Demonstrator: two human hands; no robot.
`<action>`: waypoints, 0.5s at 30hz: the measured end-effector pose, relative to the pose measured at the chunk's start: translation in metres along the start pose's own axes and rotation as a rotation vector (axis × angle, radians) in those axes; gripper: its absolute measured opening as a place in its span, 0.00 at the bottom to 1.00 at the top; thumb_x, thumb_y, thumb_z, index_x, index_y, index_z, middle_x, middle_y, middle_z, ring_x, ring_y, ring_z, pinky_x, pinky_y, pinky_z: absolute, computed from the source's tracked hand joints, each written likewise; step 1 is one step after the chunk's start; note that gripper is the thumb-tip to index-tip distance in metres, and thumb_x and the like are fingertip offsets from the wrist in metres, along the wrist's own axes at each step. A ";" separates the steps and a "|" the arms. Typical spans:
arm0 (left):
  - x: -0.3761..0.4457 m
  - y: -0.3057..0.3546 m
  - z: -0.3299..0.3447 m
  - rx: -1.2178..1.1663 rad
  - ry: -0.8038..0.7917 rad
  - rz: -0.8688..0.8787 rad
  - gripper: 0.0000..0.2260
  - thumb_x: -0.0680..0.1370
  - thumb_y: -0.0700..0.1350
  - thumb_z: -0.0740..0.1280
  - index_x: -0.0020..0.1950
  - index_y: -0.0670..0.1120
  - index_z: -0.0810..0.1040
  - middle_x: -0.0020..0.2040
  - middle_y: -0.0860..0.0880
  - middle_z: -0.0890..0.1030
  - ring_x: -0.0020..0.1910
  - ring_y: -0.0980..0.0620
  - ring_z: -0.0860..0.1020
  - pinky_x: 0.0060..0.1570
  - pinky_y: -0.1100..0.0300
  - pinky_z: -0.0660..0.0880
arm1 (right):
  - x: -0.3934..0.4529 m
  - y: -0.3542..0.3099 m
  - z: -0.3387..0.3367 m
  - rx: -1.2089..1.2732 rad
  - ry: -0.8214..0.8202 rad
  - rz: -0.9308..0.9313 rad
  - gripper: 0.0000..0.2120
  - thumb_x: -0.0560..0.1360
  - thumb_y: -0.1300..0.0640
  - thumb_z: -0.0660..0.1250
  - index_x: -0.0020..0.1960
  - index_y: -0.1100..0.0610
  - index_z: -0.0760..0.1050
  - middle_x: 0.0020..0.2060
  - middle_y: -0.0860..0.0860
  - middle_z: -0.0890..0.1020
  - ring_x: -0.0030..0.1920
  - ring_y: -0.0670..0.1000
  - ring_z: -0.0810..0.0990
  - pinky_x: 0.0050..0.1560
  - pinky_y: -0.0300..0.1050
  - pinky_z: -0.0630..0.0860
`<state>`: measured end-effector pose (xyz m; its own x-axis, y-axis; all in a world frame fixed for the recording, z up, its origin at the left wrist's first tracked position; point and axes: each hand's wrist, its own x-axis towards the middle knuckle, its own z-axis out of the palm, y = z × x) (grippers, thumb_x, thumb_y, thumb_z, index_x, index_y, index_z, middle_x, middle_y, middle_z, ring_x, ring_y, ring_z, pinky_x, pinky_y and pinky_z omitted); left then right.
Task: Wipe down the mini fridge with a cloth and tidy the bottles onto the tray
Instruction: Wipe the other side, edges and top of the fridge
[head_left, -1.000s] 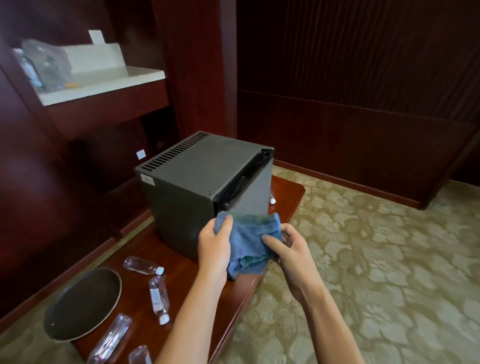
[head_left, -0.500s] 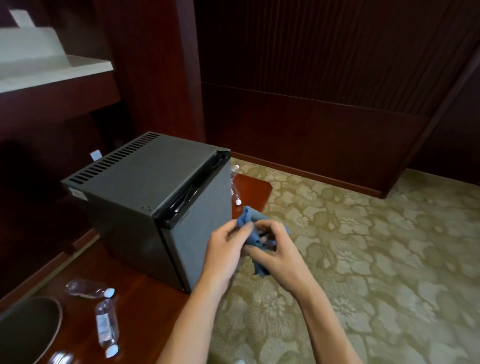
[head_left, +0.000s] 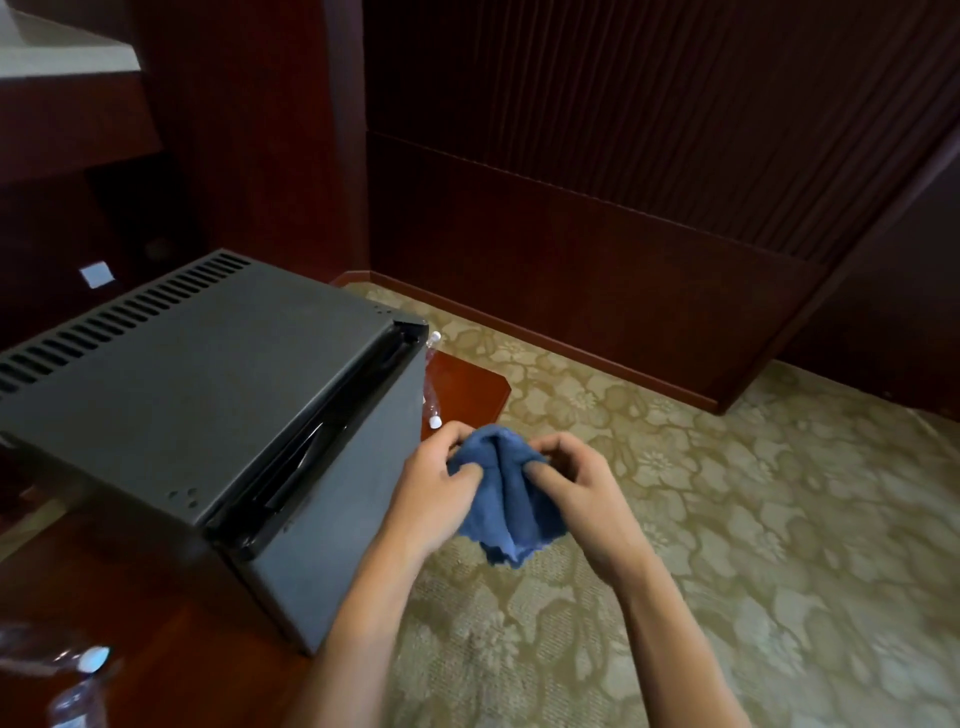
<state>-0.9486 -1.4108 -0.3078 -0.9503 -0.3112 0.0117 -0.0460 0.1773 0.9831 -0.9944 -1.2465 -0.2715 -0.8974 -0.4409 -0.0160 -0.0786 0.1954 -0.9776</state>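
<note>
The grey mini fridge (head_left: 197, 395) stands on a low red-brown wooden platform (head_left: 467, 384), its vented top facing me and its door side toward the right. Just right of the fridge's front corner, over the carpet, I hold a bunched blue cloth (head_left: 506, 499) with both hands. My left hand (head_left: 436, 483) pinches its left side and my right hand (head_left: 576, 483) pinches its right side. The cloth is apart from the fridge. Two clear plastic bottles with white caps lie at the bottom left (head_left: 78, 660), and another stands behind the fridge (head_left: 431, 384). The tray is out of view.
Patterned beige carpet (head_left: 727, 519) fills the right half. Dark wood wall panels (head_left: 623, 182) run along the back. A pale shelf (head_left: 57, 52) sits at the upper left above a dark recess.
The view has swung right and closer, so the tray has left the frame. The cloth went from spread between my hands to bunched up, held off the fridge's front corner.
</note>
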 end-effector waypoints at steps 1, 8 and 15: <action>0.005 0.001 0.002 -0.017 -0.019 -0.010 0.11 0.66 0.44 0.59 0.44 0.56 0.75 0.34 0.57 0.78 0.33 0.60 0.76 0.30 0.67 0.70 | 0.007 -0.001 -0.002 0.002 -0.001 0.010 0.06 0.77 0.63 0.64 0.47 0.53 0.78 0.42 0.52 0.83 0.44 0.51 0.82 0.45 0.45 0.79; 0.034 0.009 0.013 -0.165 -0.268 -0.032 0.10 0.70 0.55 0.71 0.49 0.53 0.81 0.43 0.53 0.84 0.43 0.53 0.81 0.44 0.56 0.77 | 0.066 -0.038 -0.046 -0.218 -0.105 -0.062 0.11 0.73 0.71 0.61 0.41 0.58 0.77 0.35 0.50 0.81 0.36 0.44 0.77 0.38 0.37 0.74; 0.065 0.029 0.044 -0.412 -0.547 -0.142 0.15 0.72 0.57 0.74 0.50 0.47 0.85 0.48 0.46 0.85 0.48 0.50 0.83 0.46 0.59 0.78 | 0.124 -0.055 -0.082 -0.346 -0.474 0.030 0.08 0.74 0.70 0.62 0.47 0.63 0.78 0.33 0.47 0.80 0.34 0.41 0.77 0.35 0.32 0.72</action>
<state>-1.0254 -1.3848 -0.2869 -0.9674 0.2284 -0.1092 -0.1631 -0.2324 0.9588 -1.1372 -1.2405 -0.2030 -0.6153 -0.7590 -0.2130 -0.2648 0.4536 -0.8510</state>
